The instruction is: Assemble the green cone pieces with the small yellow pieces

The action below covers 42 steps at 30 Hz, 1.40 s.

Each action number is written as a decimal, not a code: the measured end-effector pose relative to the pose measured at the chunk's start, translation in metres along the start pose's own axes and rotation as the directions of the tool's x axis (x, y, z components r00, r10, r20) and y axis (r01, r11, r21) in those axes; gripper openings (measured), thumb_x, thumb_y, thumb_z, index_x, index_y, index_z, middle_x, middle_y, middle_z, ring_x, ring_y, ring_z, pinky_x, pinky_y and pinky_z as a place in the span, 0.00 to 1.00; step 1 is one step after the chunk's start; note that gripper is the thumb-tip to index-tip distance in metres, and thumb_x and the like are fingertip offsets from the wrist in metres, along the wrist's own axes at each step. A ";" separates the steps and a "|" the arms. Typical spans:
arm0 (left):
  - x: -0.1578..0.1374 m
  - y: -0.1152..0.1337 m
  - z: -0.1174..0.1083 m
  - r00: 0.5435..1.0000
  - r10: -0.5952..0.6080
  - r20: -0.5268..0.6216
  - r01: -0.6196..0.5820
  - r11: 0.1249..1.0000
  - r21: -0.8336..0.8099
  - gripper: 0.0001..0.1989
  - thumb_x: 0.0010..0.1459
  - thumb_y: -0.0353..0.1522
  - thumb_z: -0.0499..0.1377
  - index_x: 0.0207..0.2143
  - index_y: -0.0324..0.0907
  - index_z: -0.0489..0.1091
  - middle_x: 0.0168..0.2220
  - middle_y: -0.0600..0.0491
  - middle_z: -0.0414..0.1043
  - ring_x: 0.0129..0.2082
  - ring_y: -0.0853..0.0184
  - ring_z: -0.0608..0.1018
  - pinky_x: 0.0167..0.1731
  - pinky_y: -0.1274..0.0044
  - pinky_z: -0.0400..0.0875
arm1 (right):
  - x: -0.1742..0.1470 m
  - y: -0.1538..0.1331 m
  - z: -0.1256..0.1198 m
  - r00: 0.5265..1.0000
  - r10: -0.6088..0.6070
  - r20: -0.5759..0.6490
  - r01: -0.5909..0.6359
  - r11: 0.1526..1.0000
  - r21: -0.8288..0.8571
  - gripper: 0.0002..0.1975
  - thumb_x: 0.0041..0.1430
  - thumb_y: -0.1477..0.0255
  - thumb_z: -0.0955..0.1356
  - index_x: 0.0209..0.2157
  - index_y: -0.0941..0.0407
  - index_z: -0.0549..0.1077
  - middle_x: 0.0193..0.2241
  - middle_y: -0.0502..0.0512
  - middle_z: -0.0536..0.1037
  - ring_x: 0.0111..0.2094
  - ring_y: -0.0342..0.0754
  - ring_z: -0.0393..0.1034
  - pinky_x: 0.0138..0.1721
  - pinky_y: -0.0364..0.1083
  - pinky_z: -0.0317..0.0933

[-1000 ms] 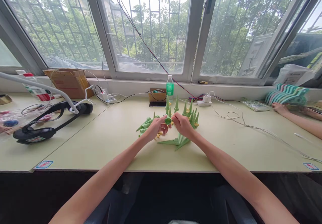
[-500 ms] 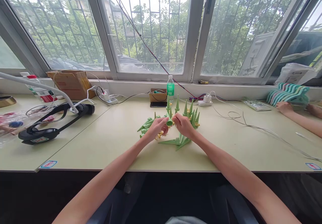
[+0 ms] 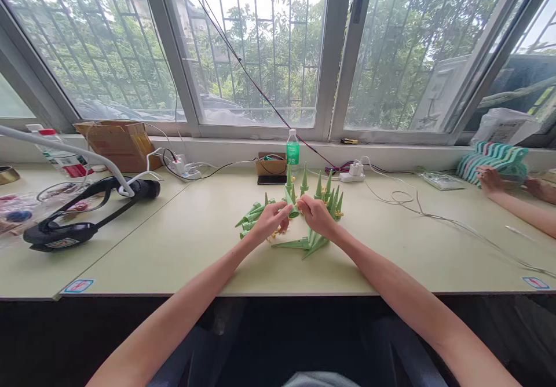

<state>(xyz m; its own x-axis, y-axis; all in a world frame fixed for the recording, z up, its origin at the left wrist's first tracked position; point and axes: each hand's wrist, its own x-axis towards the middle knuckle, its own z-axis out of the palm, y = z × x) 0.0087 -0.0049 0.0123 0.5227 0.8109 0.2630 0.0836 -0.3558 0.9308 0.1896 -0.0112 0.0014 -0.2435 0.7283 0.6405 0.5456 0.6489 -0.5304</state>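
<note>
Barred windows (image 3: 256, 45) are filling the back, pale table (image 3: 195, 248) running below. Left hand (image 3: 271, 220) is pinching a green cone (image 3: 292, 206) between thumb and index; other fingers are curling loosely below, palm part open. Cone is sitting between the two hands, just right of the left fingertips, tilting, wide end facing down toward the wearer, tip pointing up and away. Right hand (image 3: 318, 216) is closing into a loose fist, thumb and index bunching just beside the cone's right side; can't tell whether they are touching it or gripping something small.

More cones are surrounding the hands: upright ones (image 3: 305, 179) are standing beyond and to the right, a pile (image 3: 249, 218) is lying left of the left hand, two (image 3: 292, 244) are lying nearer the wearer, below the right hand. Yellow bits (image 3: 341, 214) are scattering among them, some showing under the left hand.

Behind, a green bottle (image 3: 292, 150) is standing beside a small box (image 3: 278, 164), a phone (image 3: 271, 179) lying in front of the box. Far left, a black headset (image 3: 61, 234) is resting. Far right, another person's hand (image 3: 490, 179) is touching hangers (image 3: 490, 160).
</note>
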 end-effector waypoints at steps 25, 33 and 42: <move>-0.002 0.002 0.003 0.995 0.085 -0.047 -0.081 0.994 0.079 0.18 0.55 0.45 0.61 0.31 0.40 0.61 0.16 0.62 0.59 0.14 0.77 0.65 0.13 0.85 0.59 | 0.002 0.002 -0.003 1.000 -0.002 0.015 0.003 0.999 -0.041 0.18 0.68 0.62 0.54 0.25 0.54 0.56 0.20 0.46 0.62 0.21 0.40 0.50 0.26 0.41 0.48; 0.001 -0.002 0.004 0.971 0.226 -0.076 -0.212 0.965 0.157 0.15 0.57 0.42 0.60 0.38 0.39 0.70 0.36 0.52 0.66 0.20 0.78 0.69 0.15 0.84 0.65 | 0.002 0.005 -0.001 1.000 -0.003 0.009 0.003 0.998 -0.068 0.18 0.68 0.62 0.54 0.25 0.55 0.56 0.19 0.45 0.61 0.20 0.40 0.49 0.26 0.41 0.47; 0.003 -0.008 0.004 0.944 0.300 -0.136 -0.246 0.917 0.314 0.12 0.57 0.40 0.60 0.38 0.41 0.73 0.36 0.53 0.63 0.19 0.81 0.64 0.16 0.85 0.63 | 0.002 0.007 0.001 0.998 0.057 0.029 -0.052 0.991 -0.126 0.18 0.68 0.63 0.54 0.24 0.54 0.54 0.18 0.45 0.60 0.20 0.40 0.48 0.25 0.41 0.45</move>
<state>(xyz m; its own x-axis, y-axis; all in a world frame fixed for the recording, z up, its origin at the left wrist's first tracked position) 0.0130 -0.0019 0.0048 0.4034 0.7218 0.5624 0.2145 -0.6721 0.7087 0.1924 -0.0046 -0.0017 -0.2354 0.7699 0.5932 0.6546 0.5767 -0.4888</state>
